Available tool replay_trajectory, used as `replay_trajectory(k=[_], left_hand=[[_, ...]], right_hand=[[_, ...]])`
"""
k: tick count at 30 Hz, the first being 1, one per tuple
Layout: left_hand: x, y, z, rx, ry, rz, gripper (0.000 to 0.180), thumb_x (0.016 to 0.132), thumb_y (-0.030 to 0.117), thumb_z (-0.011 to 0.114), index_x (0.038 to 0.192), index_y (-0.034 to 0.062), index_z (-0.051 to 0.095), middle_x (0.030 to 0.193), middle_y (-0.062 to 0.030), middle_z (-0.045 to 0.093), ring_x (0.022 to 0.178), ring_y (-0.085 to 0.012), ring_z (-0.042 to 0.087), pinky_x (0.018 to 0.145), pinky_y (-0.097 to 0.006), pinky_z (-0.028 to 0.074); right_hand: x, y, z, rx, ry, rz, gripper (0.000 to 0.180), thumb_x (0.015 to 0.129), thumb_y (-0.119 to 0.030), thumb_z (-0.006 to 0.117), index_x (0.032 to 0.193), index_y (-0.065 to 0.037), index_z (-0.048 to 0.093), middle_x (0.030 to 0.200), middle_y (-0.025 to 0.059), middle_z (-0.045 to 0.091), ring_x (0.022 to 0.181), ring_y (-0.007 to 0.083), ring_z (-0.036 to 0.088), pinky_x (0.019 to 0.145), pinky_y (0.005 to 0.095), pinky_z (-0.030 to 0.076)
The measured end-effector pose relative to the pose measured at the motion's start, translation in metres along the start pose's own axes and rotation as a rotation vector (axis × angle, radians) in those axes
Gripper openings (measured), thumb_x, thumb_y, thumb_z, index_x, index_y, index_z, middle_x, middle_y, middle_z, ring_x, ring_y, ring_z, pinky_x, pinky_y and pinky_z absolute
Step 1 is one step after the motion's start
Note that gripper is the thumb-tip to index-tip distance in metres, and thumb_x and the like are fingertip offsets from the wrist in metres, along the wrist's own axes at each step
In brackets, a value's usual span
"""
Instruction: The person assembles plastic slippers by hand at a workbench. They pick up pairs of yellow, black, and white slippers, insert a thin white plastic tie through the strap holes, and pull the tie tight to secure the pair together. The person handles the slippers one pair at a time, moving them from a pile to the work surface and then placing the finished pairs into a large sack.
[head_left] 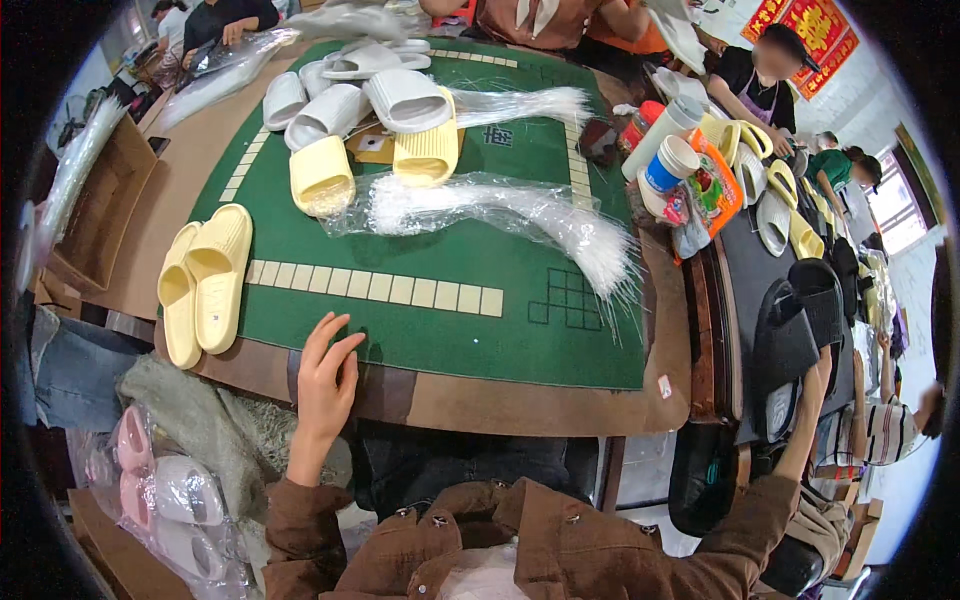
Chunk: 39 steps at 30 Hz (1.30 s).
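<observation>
My left hand (328, 378) hovers at the front edge of the green mat (420, 345), empty, its fingers apart and slightly bent. Left of it, a pair of yellow slippers (215, 285) lies on the mat's corner. Far to the right, my right hand (822, 368) is closed on the end of a black slipper (818, 295); its fingertips are partly hidden. Beside that slipper is another black slipper (783, 340) on the dark long surface (728, 300). Grey slippers (405, 100) are heaped at the far side of the mat, with yellow slippers (322, 175) in front.
Clear plastic strands (500, 210) in a bag stretch across the mat. Cups (672, 165) and an orange packet (712, 190) stand at its right. A cardboard box (105, 200) is at left; bagged slippers (185, 490) lie lower left. Several people work around, including one person (765, 85) at far right.
</observation>
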<state>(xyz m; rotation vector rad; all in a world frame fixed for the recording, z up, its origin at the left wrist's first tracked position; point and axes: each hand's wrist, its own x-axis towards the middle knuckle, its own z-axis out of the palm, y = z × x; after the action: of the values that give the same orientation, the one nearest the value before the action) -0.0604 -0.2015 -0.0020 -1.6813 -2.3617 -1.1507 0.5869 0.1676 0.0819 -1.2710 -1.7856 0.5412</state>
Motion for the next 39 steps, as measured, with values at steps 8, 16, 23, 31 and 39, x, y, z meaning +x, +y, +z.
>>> replay_trajectory(k=[8, 16, 23, 31, 39], left_hand=[[0.009, 0.049, 0.031, -0.287, -0.052, 0.165, 0.032, 0.083, -0.008, 0.057, 0.112, 0.0027, 0.065, 0.133, -0.0149, 0.054, 0.130, -0.0356, 0.047, 0.103, -0.043, 0.041], [0.009, 0.077, 0.012, -0.382, 0.056, 0.129, 0.044, 0.091, 0.008, 0.051, 0.134, -0.0021, 0.049, 0.140, -0.0199, 0.045, 0.129, -0.0353, 0.043, 0.109, -0.043, 0.032], [0.007, 0.077, 0.059, 0.019, -0.155, 0.158, 0.061, 0.087, 0.006, 0.054, 0.145, 0.0048, 0.035, 0.151, -0.0216, 0.027, 0.142, -0.0392, 0.022, 0.116, -0.053, 0.016], [0.023, 0.050, 0.059, -0.049, -0.131, 0.214, 0.072, 0.078, -0.017, 0.036, 0.142, 0.0159, 0.045, 0.152, -0.0068, 0.034, 0.143, -0.0382, 0.019, 0.118, -0.049, 0.017], [0.018, 0.052, 0.071, -0.217, -0.009, 0.097, 0.069, 0.077, -0.019, 0.039, 0.133, 0.0182, 0.057, 0.145, -0.0073, 0.043, 0.140, -0.0379, 0.028, 0.115, -0.047, 0.025]], right_hand=[[-0.114, -0.145, 0.152, -0.164, -0.431, -0.013, 0.042, 0.092, -0.019, 0.058, 0.126, 0.004, 0.051, 0.126, 0.0177, 0.056, 0.117, 0.0269, 0.052, 0.103, 0.0368, 0.039], [-0.144, -0.248, 0.357, 0.526, -0.684, 0.490, 0.063, 0.084, 0.001, 0.064, 0.140, 0.001, 0.035, 0.139, 0.0165, 0.045, 0.121, 0.0238, 0.049, 0.101, 0.0355, 0.041], [-0.152, -0.235, 0.352, 0.777, -0.802, 0.335, 0.080, 0.084, -0.003, 0.069, 0.149, 0.002, 0.023, 0.147, 0.0160, 0.038, 0.131, 0.0262, 0.043, 0.108, 0.0360, 0.037], [-0.122, -0.193, 0.325, 0.041, -0.328, -0.264, 0.055, 0.082, -0.006, 0.068, 0.134, -0.006, 0.051, 0.118, 0.0183, 0.060, 0.105, 0.0330, 0.058, 0.090, 0.0369, 0.048], [-0.171, -0.193, 0.338, 0.013, -0.388, -0.187, 0.050, 0.083, -0.006, 0.065, 0.131, 0.000, 0.051, 0.109, 0.0193, 0.051, 0.093, 0.0333, 0.056, 0.081, 0.0406, 0.048]])
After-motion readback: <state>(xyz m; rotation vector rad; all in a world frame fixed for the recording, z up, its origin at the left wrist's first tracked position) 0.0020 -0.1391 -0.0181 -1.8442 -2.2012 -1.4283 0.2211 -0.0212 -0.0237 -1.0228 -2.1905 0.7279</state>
